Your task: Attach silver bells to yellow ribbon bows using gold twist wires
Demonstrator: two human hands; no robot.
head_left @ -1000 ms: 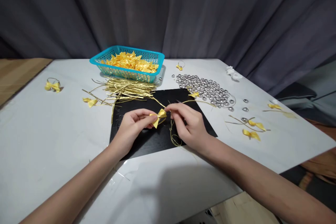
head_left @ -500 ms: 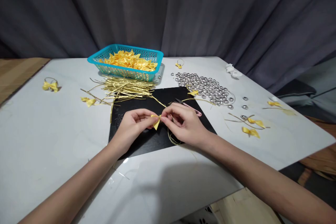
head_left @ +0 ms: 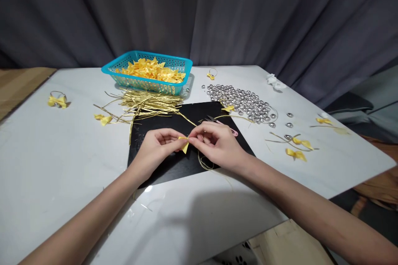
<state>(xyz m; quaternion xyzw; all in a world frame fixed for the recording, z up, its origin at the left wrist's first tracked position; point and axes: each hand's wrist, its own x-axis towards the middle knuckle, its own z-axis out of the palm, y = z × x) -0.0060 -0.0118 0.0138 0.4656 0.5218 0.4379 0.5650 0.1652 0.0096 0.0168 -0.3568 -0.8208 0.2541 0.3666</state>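
Note:
Over the black mat (head_left: 174,174), both hands meet at a small yellow ribbon bow (head_left: 185,148). My left hand (head_left: 160,145) pinches the bow between thumb and fingers, and one pointed tail hangs below. Fingertips of my right hand (head_left: 214,140) are closed at the bow's right side; whatever they grip there is mostly hidden. A loop of thin gold cord (head_left: 205,163) hangs under the right hand. Behind that hand lie scissors (head_left: 234,132) with pink handles and dark blades, partly covered.
A blue basket (head_left: 144,80) of yellow bows stands at the back, with gold twist ties (head_left: 149,102) before it. Silver beads (head_left: 245,101) spread behind the right hand. Loose bows (head_left: 296,155) lie at the right, and a bow with a wire loop (head_left: 57,100) at the left.
The right fingertips have shifted slightly left against the bow. The left hand keeps its pinch, and the view has moved a little.

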